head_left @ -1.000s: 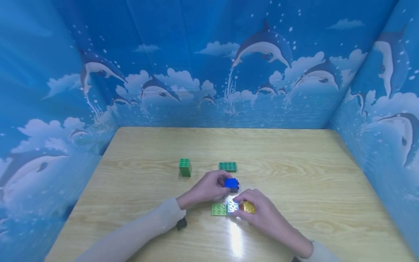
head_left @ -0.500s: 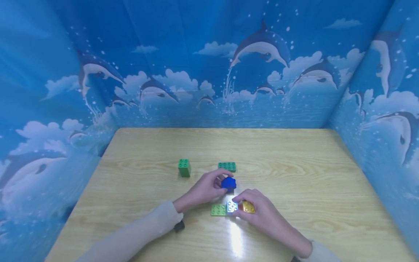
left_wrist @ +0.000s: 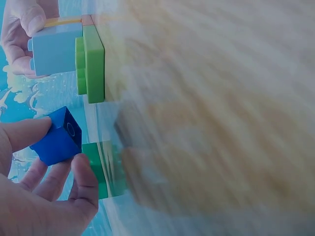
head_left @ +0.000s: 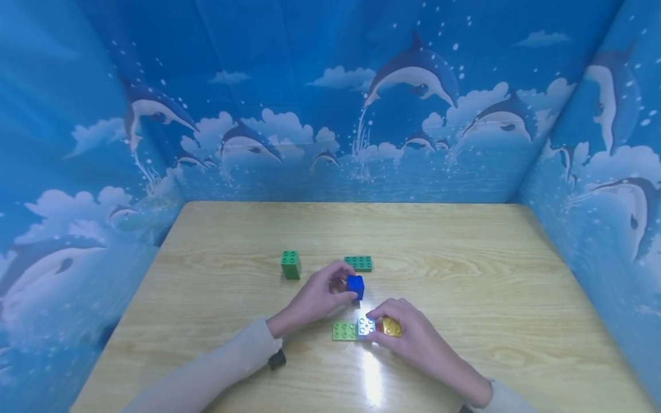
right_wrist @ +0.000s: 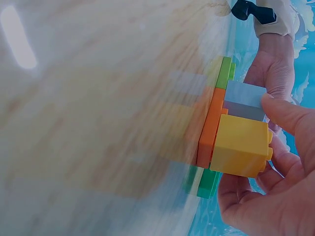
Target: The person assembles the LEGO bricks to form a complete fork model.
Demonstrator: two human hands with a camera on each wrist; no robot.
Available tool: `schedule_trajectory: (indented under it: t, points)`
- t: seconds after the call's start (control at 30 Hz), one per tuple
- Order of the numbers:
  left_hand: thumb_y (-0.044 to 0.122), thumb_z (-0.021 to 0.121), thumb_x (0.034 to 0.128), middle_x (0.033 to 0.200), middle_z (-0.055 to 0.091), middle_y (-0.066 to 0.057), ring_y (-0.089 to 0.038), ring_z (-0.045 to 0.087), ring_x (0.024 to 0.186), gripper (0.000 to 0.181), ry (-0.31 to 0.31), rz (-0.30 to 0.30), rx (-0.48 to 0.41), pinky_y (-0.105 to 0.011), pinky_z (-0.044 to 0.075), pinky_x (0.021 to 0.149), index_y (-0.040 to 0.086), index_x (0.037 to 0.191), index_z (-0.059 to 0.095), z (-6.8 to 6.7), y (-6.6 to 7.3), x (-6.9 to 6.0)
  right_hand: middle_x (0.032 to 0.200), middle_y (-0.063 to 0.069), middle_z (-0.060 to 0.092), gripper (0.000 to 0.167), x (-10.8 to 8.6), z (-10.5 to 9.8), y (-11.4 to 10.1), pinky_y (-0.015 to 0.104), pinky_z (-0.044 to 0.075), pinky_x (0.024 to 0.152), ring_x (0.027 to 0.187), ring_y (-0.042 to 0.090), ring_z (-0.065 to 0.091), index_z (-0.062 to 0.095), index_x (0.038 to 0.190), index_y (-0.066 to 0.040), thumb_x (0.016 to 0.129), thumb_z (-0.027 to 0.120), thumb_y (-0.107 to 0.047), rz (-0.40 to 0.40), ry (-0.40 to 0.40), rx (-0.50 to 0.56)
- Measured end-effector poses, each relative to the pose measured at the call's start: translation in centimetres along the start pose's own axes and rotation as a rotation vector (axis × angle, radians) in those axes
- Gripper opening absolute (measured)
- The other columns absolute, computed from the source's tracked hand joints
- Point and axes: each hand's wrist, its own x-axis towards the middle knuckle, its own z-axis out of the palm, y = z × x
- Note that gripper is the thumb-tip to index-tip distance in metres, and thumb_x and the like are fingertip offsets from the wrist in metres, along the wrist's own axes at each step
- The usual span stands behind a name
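Note:
My left hand (head_left: 321,295) pinches a dark blue brick (head_left: 355,287) between thumb and fingers. In the left wrist view the hollow underside of that blue brick (left_wrist: 61,137) is partly turned to the camera, and it is held just off the table. My right hand (head_left: 413,332) grips a light blue brick (right_wrist: 244,100) with its thumb and fingers. The light blue brick bridges a light green plate (head_left: 344,331) and an orange plate (right_wrist: 210,130). Beside it, a yellow brick (right_wrist: 241,145) sits on the orange plate, partly under my right hand in the head view.
Behind the left hand lies a dark green brick (head_left: 358,263) with studs up. A tall green brick (head_left: 291,265) stands farther left on the wooden table (head_left: 465,241). Dolphin-printed curtains (head_left: 330,115) enclose the table's back and sides.
My left hand has drawn slightly left with the dark blue brick and turned it, so its studs no longer point right. The right hand and the joined bricks stay in place.

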Motion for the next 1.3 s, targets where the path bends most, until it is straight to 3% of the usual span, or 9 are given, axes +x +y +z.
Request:
schedule_trajectory:
  t: [0.23,0.6,0.9,1.3]
  points:
    - [0.012,0.085,0.0961,0.113,0.072,0.007,-0.014,0.067,0.096,0.033,0.005,0.019,-0.003,-0.032,0.06,0.085,0.019,0.124,0.067,-0.4,-0.4,-0.5,0.103,-0.019,0.072,0.029,0.0,0.0,-0.1,0.032,0.059,0.088,0.097,0.013,0.065,0.079,0.115,-0.021,0.089,0.092,-0.02,0.007,-0.005,0.0]
    - [0.015,0.084,0.0972,0.112,0.071,0.009,-0.014,0.067,0.097,0.034,-0.004,-0.026,0.022,-0.032,0.059,0.085,0.021,0.126,0.067,-1.0,-0.4,-1.3,0.101,-0.021,0.071,0.03,0.0,0.1,-0.2,0.032,0.059,0.089,0.098,0.011,0.065,0.079,0.115,-0.022,0.089,0.093,-0.021,0.002,0.0,0.003]
    - [0.012,0.082,0.0982,0.111,0.07,0.012,-0.01,0.066,0.097,0.034,-0.036,0.012,0.095,-0.031,0.059,0.084,0.022,0.126,0.067,-1.4,-0.4,-2.5,0.101,-0.023,0.07,0.029,-0.1,0.0,-0.2,0.033,0.059,0.09,0.098,0.01,0.065,0.079,0.113,-0.022,0.088,0.093,-0.02,0.006,0.006,-0.011]
    - [0.014,0.085,0.0959,0.11,0.071,0.01,-0.012,0.068,0.096,0.031,-0.01,0.028,0.06,-0.031,0.06,0.082,0.019,0.123,0.07,-2.2,-1.1,-3.8,0.101,-0.023,0.07,0.027,0.0,0.1,-0.1,0.033,0.059,0.089,0.098,0.01,0.064,0.08,0.114,-0.025,0.09,0.092,-0.028,0.03,-0.001,0.005]
